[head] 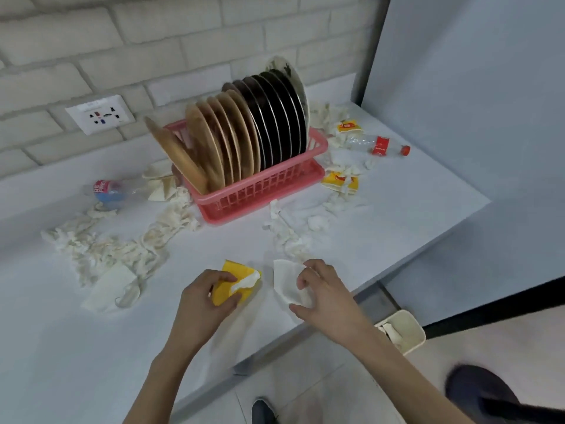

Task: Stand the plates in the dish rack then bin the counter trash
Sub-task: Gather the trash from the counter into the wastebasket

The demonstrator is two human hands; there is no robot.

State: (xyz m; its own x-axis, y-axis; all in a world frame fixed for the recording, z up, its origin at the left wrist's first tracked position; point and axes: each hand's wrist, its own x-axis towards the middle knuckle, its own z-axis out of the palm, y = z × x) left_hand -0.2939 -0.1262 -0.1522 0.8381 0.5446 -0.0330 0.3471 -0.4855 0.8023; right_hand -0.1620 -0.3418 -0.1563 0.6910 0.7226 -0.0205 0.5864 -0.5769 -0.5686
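Yellow carton [234, 269], long axis toward the dish rack [269, 185], gripped by left hand [201, 304] | white napkin [286, 283] pinched by right hand [327, 298]

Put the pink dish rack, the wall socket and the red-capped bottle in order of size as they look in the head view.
1. dish rack, by far largest.
2. wall socket.
3. red-capped bottle, about as long as the socket but much thinner.

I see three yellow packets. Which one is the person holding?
The yellow packet nearest the counter's front edge, gripped by the left hand. The other two packets lie untouched right of the pink dish rack.
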